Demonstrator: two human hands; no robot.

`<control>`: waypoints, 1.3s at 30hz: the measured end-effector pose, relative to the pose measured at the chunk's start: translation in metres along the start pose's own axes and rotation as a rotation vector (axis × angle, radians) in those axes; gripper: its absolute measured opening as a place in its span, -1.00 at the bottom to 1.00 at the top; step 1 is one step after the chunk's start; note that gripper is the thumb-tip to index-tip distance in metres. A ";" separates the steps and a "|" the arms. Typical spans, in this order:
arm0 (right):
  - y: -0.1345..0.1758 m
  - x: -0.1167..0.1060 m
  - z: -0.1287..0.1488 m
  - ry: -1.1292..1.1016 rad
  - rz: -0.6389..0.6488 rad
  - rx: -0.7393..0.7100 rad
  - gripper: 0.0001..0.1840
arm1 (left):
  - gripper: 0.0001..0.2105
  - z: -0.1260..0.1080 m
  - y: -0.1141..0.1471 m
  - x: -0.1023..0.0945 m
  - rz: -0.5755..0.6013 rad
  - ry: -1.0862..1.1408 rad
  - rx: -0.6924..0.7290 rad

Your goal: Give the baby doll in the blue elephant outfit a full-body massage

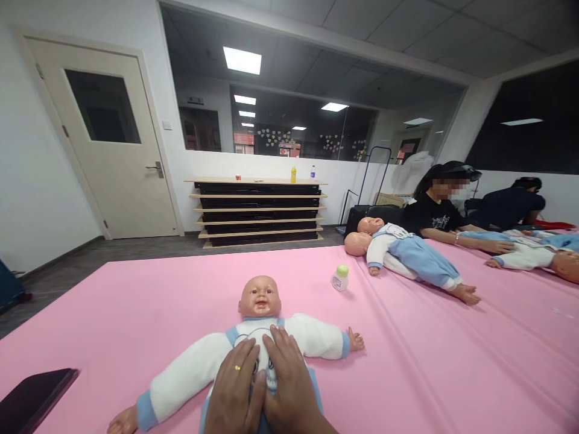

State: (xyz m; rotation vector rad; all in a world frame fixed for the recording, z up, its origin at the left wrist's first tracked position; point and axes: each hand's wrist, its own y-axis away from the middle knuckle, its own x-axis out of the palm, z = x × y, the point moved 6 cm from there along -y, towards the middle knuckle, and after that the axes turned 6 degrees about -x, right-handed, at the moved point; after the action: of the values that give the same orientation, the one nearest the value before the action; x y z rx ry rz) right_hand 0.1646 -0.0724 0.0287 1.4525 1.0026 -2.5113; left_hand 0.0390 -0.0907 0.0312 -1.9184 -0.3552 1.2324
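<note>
A baby doll [260, 301] in a white and light-blue outfit lies on its back on the pink table cover [149, 313], head away from me and arms spread to both sides. My left hand [237, 386] rests flat on the doll's chest, its fingers stretched out, with a yellow ring on one finger. Beside it, my right hand [289, 380] also lies flat on the chest, fingers extended. Between the two hands, part of a printed pattern on the outfit shows. The doll's lower body is mostly hidden by my hands and the frame's edge.
A small bottle with a green cap [341, 278] stands beyond the doll's arm. A dark phone [38, 398] lies at the near left. More dolls [407, 250] lie at the right, where a person [441, 208] has a hand on one. A low shelf [257, 211] is behind.
</note>
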 end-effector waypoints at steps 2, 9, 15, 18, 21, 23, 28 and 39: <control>0.001 0.000 0.000 0.013 -0.060 -0.019 -0.36 | -0.55 0.006 0.001 0.006 0.048 0.041 -0.067; 0.003 0.000 0.003 0.052 -0.162 -0.097 -0.31 | -0.48 0.028 0.011 0.021 0.207 0.145 -0.138; 0.000 -0.005 0.002 -0.040 -0.024 -0.130 -0.23 | -0.40 0.024 0.016 0.017 0.253 0.138 -0.131; -0.002 -0.010 0.003 -0.090 0.114 -0.160 -0.14 | -0.39 0.016 0.012 0.012 0.238 0.115 -0.129; -0.005 -0.015 0.004 -0.090 0.187 -0.139 -0.14 | -0.38 0.012 0.010 0.008 0.238 0.093 -0.130; -0.006 -0.016 0.005 -0.075 0.197 -0.114 -0.16 | -0.36 0.012 0.010 0.008 0.251 0.073 -0.138; -0.005 -0.009 0.002 -0.048 0.184 -0.069 -0.19 | -0.34 0.018 0.015 0.012 0.223 0.057 -0.181; -0.004 -0.015 0.014 -0.020 0.143 -0.232 -0.06 | -0.38 0.005 0.009 -0.012 0.180 0.173 -0.017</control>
State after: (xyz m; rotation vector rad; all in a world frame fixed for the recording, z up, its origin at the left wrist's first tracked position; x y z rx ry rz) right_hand 0.1607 -0.0814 0.0476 1.3753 1.1017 -2.2226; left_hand 0.0272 -0.1007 0.0309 -2.0908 -0.1050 1.1682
